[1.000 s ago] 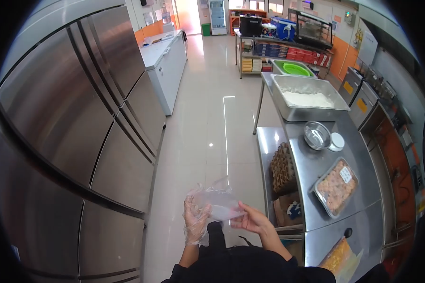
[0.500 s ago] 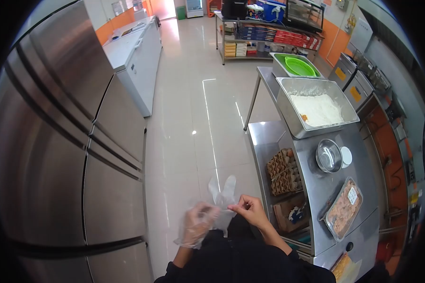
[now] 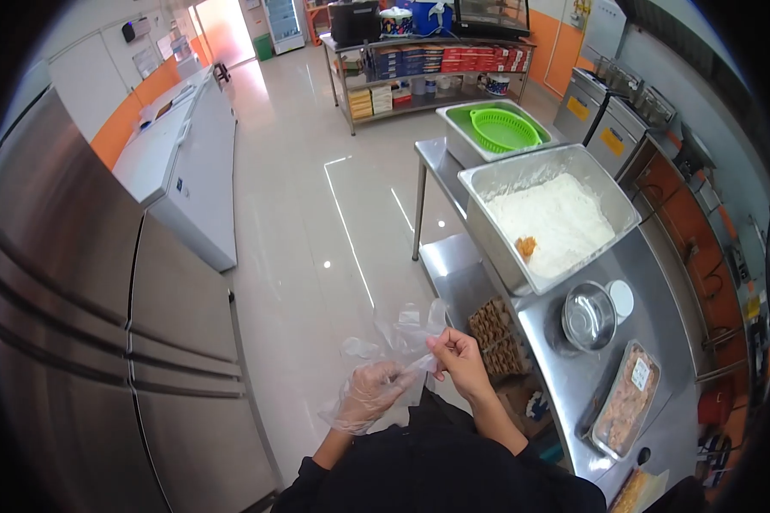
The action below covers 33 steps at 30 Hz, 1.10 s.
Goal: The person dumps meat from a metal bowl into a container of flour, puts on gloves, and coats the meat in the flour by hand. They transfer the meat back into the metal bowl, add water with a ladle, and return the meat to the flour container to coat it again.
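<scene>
My left hand point(image 3: 370, 395), inside a clear plastic glove, pinches the edge of a second clear plastic glove point(image 3: 406, 336). My right hand point(image 3: 459, 357) is bare and grips the same loose glove between thumb and fingers. The loose glove hangs spread between both hands, its fingers pointing up and away from me, above the floor. To the right of my hands stands a steel table point(image 3: 543, 329) with a deep metal pan point(image 3: 488, 235) of white powder and an orange-brown lump in it.
A steel bowl point(image 3: 589, 316), a white round lid point(image 3: 620, 298) and a packed meat tray point(image 3: 626, 402) sit on the table. Behind the pan is a green basket point(image 3: 505, 130). Egg trays point(image 3: 496, 338) rest on the lower shelf. Steel refrigerators point(image 3: 180, 308) stand left, with a white freezer point(image 3: 192, 179) beyond.
The loose glove has been opened out and its fingers show more clearly. Both hands have come closer together around it. The view has turned right and moved nearer to the table with the pan.
</scene>
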Each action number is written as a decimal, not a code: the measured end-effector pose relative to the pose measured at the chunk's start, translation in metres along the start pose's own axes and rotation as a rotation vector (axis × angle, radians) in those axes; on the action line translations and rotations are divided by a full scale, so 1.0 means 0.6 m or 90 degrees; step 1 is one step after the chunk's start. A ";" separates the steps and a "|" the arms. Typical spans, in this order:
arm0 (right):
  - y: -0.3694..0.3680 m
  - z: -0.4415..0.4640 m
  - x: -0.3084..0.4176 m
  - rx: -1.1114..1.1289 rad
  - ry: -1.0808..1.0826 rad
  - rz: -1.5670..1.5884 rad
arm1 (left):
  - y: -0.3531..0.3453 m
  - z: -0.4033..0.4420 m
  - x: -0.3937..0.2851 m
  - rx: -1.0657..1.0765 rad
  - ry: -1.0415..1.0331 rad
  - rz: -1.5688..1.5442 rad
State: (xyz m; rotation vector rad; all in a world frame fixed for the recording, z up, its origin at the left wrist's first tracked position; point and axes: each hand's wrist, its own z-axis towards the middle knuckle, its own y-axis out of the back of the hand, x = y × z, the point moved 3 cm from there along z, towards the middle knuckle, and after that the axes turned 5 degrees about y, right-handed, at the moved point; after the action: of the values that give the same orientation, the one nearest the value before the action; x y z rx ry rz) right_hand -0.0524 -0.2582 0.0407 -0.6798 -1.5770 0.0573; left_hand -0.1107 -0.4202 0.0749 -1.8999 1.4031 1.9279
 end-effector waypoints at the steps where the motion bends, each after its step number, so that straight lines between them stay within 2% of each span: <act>1: 0.001 0.028 0.008 -0.025 -0.003 0.048 | 0.003 0.030 0.002 -0.009 0.018 -0.108; 4: 0.002 0.093 0.039 -0.129 0.168 -0.119 | 0.012 0.120 0.014 -0.029 0.052 -0.397; 5: 0.009 0.112 0.035 -0.078 0.196 -0.187 | 0.019 0.145 0.019 -0.029 0.052 -0.472; 8: 0.005 0.165 0.061 0.100 -0.037 -0.162 | 0.038 0.207 0.004 -0.006 0.126 -0.637; 9: 0.002 0.185 0.065 0.105 -0.051 -0.107 | 0.042 0.221 0.000 0.004 0.168 -0.680; 12: -0.002 0.229 0.084 0.096 -0.064 -0.157 | 0.049 0.263 0.000 0.017 0.152 -0.624; 15: 0.006 0.280 0.071 0.101 0.014 -0.184 | 0.061 0.305 0.016 0.037 0.127 -0.600; 18: 0.002 0.322 0.074 0.117 -0.036 -0.211 | 0.078 0.346 0.016 0.038 0.199 -0.691; 21: -0.001 0.366 0.068 0.077 0.025 -0.312 | 0.097 0.402 0.026 0.038 0.210 -0.691; 24: -0.018 0.407 0.097 0.088 0.097 -0.554 | 0.123 0.466 0.054 0.108 0.187 -0.597; 27: -0.029 0.452 0.090 0.055 0.101 -0.562 | 0.157 0.531 0.071 0.172 0.152 -0.535; 30: -0.042 0.494 0.065 -0.096 0.133 -0.400 | 0.195 0.580 0.052 0.184 0.166 -0.543; 33: -0.048 0.519 0.057 -0.159 0.079 -0.264 | 0.212 0.626 0.057 0.241 0.131 -0.512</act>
State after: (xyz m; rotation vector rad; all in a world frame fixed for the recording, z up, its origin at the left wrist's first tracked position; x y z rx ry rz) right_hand -0.3495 -0.1554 0.0380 -0.5234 -1.5891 -0.4866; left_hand -0.4779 -0.2711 0.0390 -2.0463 0.7525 1.0420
